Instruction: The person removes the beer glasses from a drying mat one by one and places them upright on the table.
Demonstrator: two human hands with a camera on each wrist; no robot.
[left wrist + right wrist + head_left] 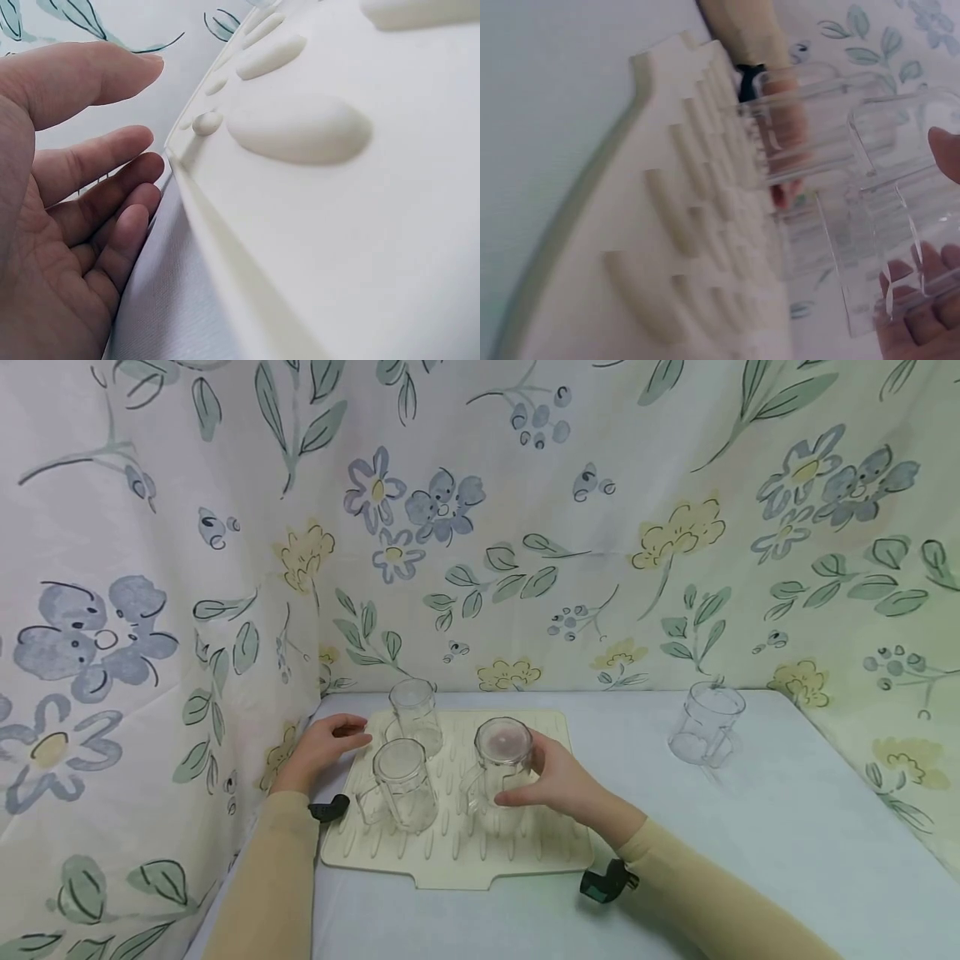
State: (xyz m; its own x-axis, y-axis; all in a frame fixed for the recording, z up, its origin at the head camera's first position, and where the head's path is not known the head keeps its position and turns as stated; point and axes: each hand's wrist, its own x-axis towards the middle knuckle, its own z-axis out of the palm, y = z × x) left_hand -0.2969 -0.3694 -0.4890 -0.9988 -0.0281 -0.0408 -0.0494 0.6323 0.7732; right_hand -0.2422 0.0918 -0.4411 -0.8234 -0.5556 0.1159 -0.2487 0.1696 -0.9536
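Note:
My right hand grips a clear glass mug over the right half of a cream ridged draining board. The mug's base faces up and its handle points left. In the right wrist view a gap shows between the held mug and the ridges. Two more clear mugs stand on the board's left half, one in front and one behind. Beside the board's left edge is my left hand, its fingers loosely bent and holding nothing. In the left wrist view its fingertips lie close to the board's rim.
Another clear mug stands on the white tabletop at the back right, its handle towards the right. Flower-printed cloth hangs behind the table and along both sides. A dark wrist camera sits below the right wrist.

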